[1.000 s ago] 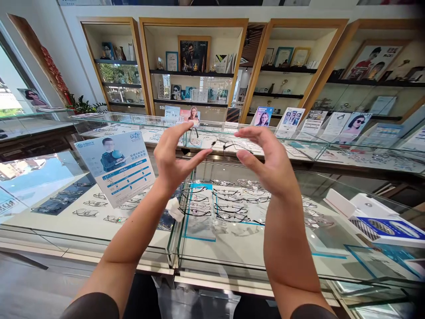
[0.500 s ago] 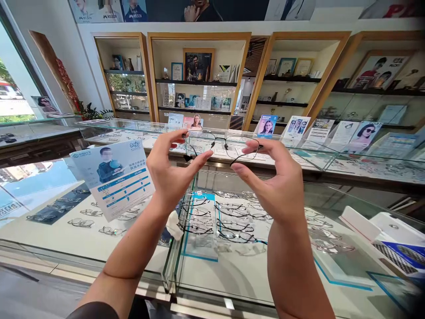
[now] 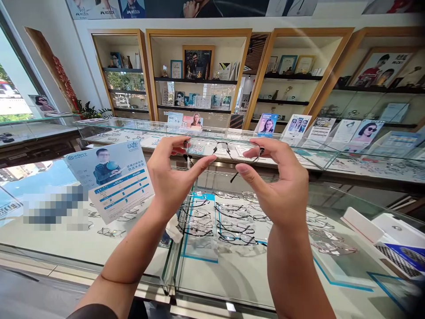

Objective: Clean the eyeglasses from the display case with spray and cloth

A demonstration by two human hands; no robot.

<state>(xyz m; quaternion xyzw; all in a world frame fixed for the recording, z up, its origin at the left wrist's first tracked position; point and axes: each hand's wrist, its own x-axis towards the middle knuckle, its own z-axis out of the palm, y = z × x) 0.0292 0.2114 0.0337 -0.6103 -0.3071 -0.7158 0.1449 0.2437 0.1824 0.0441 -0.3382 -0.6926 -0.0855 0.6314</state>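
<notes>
A pair of thin dark-rimmed eyeglasses is held up in front of me, above the glass display counter. My left hand grips its left end near the hinge, with index finger and thumb around the frame. On the other side, my right hand holds the right end the same way, its thumb below the lens. A dark temple tip shows beneath the right lens. Below, rows of eyeglasses lie inside the counter.
A printed sign card stands left of my left arm. An open white box with a blue part sits at the right. Across the aisle runs another glass counter bearing several leaflets. Wooden-framed shelves line the wall.
The eyeglasses have tilted and dropped slightly, so the temples look different through the lenses. Both hands have shifted down a little and still hold the frame.
</notes>
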